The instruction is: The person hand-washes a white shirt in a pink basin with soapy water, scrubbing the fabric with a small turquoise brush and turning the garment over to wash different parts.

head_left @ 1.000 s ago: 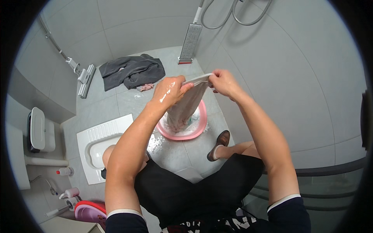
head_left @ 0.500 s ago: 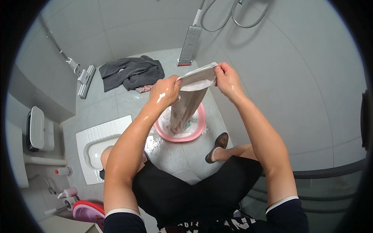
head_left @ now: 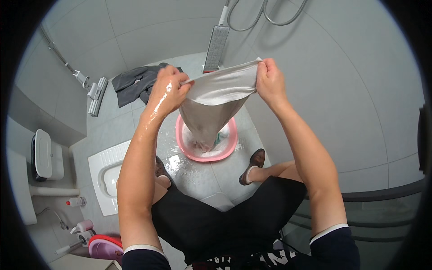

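From my end the pale cloth (head_left: 204, 114) looks soft and limp, probably water-heavy and slippery, so I'd trust its thicker top band (head_left: 222, 85) for hold. I have the left hand (head_left: 168, 92) pinching that band's left end and the right hand (head_left: 272, 83) closed on its right corner, the cloth hanging between them into the pink basin (head_left: 207, 158)

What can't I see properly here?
All in the head view:
The pale cloth's lower end: lost among suds in the pink basin.
Part of the dark grey clothes: behind the left hand.
Squat toilet's right side: behind the left forearm.
Metal hose's upper parts: cut off by the top edge.
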A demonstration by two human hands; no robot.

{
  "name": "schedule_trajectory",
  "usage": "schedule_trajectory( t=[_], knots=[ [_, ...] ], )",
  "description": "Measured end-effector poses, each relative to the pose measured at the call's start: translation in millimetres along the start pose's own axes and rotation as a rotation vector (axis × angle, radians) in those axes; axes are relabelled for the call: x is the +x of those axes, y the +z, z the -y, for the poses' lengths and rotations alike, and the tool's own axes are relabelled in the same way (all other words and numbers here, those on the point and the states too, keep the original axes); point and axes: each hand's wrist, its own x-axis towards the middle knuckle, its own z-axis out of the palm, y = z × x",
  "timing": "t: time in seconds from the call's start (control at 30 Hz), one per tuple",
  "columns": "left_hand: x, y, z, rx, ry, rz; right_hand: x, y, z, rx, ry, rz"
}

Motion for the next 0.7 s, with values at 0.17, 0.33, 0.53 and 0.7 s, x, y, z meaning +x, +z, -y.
schedule_trajectory(
  t=[0.17,0.33,0.53,0.7],
  knots=[
    [3,7,-9,-0.218,-0.34,0.106,-12,4,-14,0.027,0.072,0.168],
    [4,15,-11,-0.129,-0.223,0.139,-7,14,-38,0.066,-0.275,-0.052],
    [-8,8,-2,-0.071,-0.265,0.41,0,-2,-7,-0.016,-0.125,0.005],
    [-20,9,31,0.034,-0.352,0.539,29,-26,0,-0.251,-0.391,-0.031]
  ],
)
